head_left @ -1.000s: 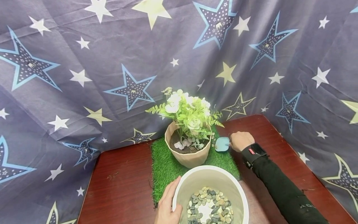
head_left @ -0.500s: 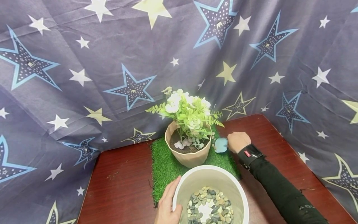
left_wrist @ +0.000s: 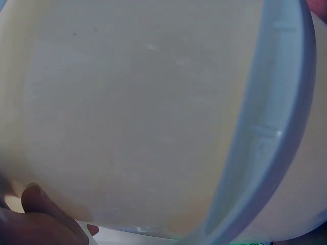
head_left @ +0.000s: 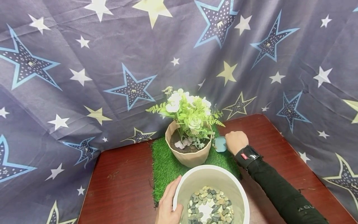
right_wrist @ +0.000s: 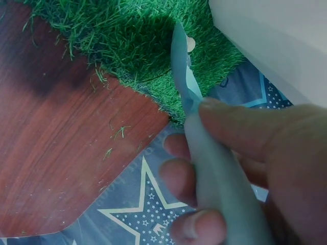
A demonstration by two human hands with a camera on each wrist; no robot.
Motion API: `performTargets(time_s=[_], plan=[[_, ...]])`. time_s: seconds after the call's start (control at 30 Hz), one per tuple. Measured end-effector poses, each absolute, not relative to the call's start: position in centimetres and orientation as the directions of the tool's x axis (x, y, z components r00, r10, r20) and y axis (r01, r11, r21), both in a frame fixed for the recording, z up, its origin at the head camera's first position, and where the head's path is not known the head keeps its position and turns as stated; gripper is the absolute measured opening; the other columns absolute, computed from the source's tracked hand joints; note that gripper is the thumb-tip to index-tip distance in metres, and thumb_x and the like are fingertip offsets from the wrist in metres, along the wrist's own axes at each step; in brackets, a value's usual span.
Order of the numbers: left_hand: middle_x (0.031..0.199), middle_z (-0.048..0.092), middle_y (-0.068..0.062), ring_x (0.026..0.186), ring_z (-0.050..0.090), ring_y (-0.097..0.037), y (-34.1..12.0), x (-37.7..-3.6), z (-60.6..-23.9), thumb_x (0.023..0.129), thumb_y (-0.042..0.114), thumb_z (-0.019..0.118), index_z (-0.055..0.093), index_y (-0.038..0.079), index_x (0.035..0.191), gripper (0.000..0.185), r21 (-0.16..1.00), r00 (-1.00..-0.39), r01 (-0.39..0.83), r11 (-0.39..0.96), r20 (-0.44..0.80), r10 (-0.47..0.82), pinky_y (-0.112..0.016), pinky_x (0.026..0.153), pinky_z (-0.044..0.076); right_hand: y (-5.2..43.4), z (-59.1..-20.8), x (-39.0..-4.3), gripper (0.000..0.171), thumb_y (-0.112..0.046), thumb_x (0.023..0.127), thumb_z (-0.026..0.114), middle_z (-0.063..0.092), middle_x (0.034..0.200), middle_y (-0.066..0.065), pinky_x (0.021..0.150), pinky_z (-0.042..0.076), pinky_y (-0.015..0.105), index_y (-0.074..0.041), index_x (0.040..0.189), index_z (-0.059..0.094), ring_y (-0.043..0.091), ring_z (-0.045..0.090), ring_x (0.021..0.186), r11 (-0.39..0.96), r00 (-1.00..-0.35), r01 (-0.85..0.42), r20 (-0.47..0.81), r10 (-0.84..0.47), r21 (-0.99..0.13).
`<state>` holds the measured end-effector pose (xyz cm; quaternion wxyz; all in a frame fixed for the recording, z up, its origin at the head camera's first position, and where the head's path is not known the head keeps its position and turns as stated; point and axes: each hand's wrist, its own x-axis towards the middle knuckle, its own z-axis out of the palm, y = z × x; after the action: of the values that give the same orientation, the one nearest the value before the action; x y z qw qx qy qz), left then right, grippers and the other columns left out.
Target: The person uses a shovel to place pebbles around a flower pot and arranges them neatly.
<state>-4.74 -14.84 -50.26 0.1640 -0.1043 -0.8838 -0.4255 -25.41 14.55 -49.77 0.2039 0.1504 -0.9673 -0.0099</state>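
In the head view, my left hand (head_left: pixel 169 202) grips the left rim of a white bucket (head_left: pixel 244 193). Grey and tan pebbles (head_left: pixel 223 207) lie in a ring on the bucket's floor around a bare white patch. The left wrist view is mostly filled by the bucket's wall (left_wrist: pixel 138 112). My right hand (head_left: pixel 236 141) holds a small light-blue scoop (head_left: pixel 220 144) by its handle, fingers curled round it in the right wrist view. Its blade is over the grass mat, right of the beige flowerpot (head_left: pixel 193 158). A few pebbles (head_left: pixel 213 136) lie between blade and pot.
White flowers with green leaves (head_left: pixel 190 109) stand in the pot, which holds dark soil. Pot and scoop are over a square of artificial grass (head_left: pixel 162 168) on a reddish-brown table (head_left: pixel 120 183). A star-patterned cloth (head_left: pixel 92 56) hangs behind and along the sides.
My right hand has moved slightly left toward the pot, and the scoop's blade has shifted left with it. The left hand and the bucket stay put.
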Motion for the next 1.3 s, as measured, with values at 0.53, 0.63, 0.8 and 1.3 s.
performTargets(time_s=[0.53, 0.63, 0.8, 1.3], plan=[[0.141, 0.063, 0.005, 0.123, 0.064, -0.015, -14.6, -4.6, -50.0, 0.063, -0.010, 0.064, 0.057, 0.028, 0.149, 0.094, 0.744, -0.949, 0.264, 0.614, 0.313, 0.028, -0.032, 0.099, 0.055, 16.8, -48.8, -24.9, 0.024, -0.003, 0.067, 0.075, 0.063, 0.058, 0.012, 0.043, 0.048, 0.049, -0.010, 0.055, 0.055, 0.031, 0.056, 0.047, 0.960, -0.887, -0.278, 0.389, -0.247, -0.024], [0.141, 0.064, 0.005, 0.123, 0.064, -0.015, -14.6, -4.6, -50.0, 0.063, -0.010, 0.064, 0.057, 0.028, 0.149, 0.094, 0.746, -0.946, 0.273, 0.608, 0.323, 0.029, -0.032, 0.099, 0.055, 17.8, -48.1, -24.7, 0.024, -0.009, 0.071, 0.076, 0.064, 0.060, 0.013, 0.046, 0.049, 0.052, -0.011, 0.057, 0.056, 0.033, 0.058, 0.050, 0.964, -0.923, -0.255, 0.316, -0.218, -0.080], [0.140, 0.064, 0.003, 0.122, 0.064, -0.015, -14.7, -4.7, -50.0, 0.062, -0.010, 0.064, 0.058, 0.026, 0.149, 0.094, 0.736, -0.938, 0.293, 0.611, 0.344, 0.036, -0.032, 0.098, 0.055, 20.0, -46.6, -24.3, 0.030, -0.024, 0.081, 0.079, 0.064, 0.062, 0.005, 0.053, 0.050, 0.052, -0.016, 0.058, 0.061, 0.029, 0.063, 0.059, 0.956, -0.967, -0.231, 0.152, -0.206, -0.179], [0.141, 0.064, 0.004, 0.122, 0.064, -0.014, -14.8, -4.7, -50.0, 0.062, -0.010, 0.065, 0.058, 0.027, 0.149, 0.095, 0.733, -0.938, 0.294, 0.613, 0.346, 0.035, -0.031, 0.099, 0.055, 22.7, -35.3, -15.6, 0.008, -0.044, 0.090, 0.077, 0.070, 0.079, -0.018, 0.060, 0.050, 0.040, -0.039, 0.084, 0.077, 0.006, 0.060, 0.068, 0.901, -0.924, -0.377, 0.148, -0.352, -0.213]])
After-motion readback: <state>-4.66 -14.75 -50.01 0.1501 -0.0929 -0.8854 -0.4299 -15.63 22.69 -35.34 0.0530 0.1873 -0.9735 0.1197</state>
